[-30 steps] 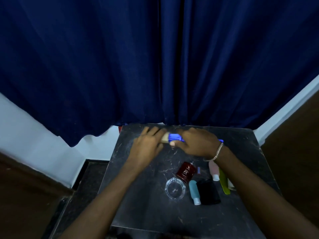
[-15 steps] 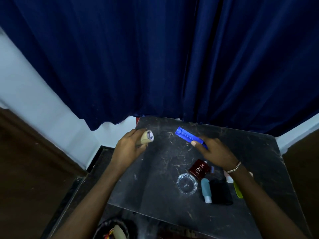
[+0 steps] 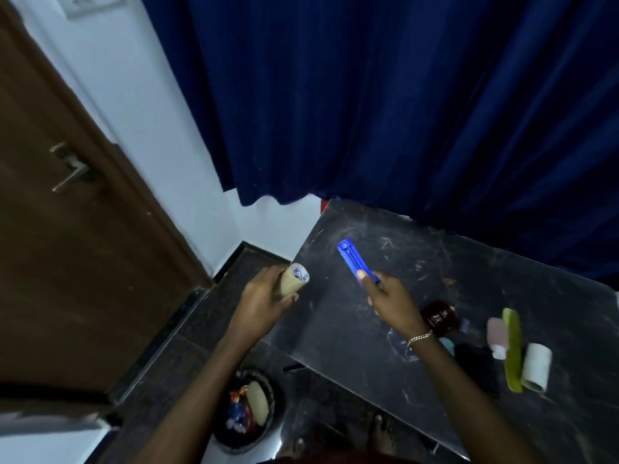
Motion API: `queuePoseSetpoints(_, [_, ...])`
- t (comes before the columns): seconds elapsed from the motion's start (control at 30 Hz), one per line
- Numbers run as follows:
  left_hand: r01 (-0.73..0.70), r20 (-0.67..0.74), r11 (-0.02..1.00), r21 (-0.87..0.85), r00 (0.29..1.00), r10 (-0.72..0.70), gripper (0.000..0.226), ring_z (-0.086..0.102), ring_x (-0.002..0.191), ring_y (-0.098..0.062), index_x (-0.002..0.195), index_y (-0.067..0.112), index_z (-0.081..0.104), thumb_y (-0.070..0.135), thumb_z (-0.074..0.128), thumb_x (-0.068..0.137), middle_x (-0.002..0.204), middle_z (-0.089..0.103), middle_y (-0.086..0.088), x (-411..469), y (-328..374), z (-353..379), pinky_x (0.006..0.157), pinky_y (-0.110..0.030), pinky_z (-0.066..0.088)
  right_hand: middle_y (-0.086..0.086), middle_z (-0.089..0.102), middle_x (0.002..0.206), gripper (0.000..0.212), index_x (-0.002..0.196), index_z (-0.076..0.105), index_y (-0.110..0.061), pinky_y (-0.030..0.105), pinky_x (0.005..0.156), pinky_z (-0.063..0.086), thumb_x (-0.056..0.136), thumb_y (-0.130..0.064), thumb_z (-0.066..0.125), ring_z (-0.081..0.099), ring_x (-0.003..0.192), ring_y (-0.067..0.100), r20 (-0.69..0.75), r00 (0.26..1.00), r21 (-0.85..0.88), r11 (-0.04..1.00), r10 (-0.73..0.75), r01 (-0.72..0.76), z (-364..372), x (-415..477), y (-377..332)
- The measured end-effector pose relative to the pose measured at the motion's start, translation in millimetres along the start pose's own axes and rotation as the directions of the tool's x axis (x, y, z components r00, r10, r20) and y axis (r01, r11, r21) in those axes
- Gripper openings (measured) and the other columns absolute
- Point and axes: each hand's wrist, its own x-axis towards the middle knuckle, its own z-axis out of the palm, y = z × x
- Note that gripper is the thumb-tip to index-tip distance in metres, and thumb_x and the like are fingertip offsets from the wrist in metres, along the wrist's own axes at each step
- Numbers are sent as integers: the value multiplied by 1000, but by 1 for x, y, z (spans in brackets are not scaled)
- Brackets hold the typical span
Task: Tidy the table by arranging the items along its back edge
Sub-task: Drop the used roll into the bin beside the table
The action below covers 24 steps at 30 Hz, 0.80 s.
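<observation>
- A beige cylindrical tube (image 3: pixel 294 280) with a printed white end is gripped in the left hand (image 3: pixel 264 304), held off the table's left edge, above the floor.
- A blue pen-like item (image 3: pixel 355 261) is pinched in the right hand (image 3: pixel 390 301), above the left rear part of the dark table (image 3: pixel 351 329).
- No item is seen set down along the back edge, which meets the blue curtain (image 3: pixel 385 112); the task is judged barely begun.
- Left near the front right: a dark red bottle (image 3: pixel 439 318), a pink bottle (image 3: pixel 497 336), a green tube (image 3: pixel 513 349), a cardboard roll (image 3: pixel 536 366), a black object (image 3: pixel 477 366) and a clear glass piece (image 3: pixel 400 343), partly hidden.
- A bin (image 3: pixel 246 411) is seen on the floor below.
</observation>
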Motion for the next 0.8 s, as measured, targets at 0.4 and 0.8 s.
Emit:
queuePoseSetpoints(0.4, [254, -95, 967, 35, 964, -250, 48, 62, 99, -15, 123, 25, 59, 32, 81, 81, 111, 65, 4, -103, -100, -51, 79, -31, 46, -4, 51, 51, 61, 84, 58, -7, 26, 42, 37, 88, -67, 52, 43, 39, 10, 264, 964, 64, 997, 23, -42, 157, -19, -26])
queuePoseSetpoints(0.8, [473, -125, 880, -38, 872, -473, 52, 63, 103, -23, 128, 18, 61, 37, 80, 84, 117, 67, -4, -169, -173, -66, 84, -36, 48, -5, 55, 49, 64, 84, 59, -13, 22, 40, 39, 84, -77, 49, 48, 38, 6, 479, 876, -54, 998, 45, -22, 277, -39, -29])
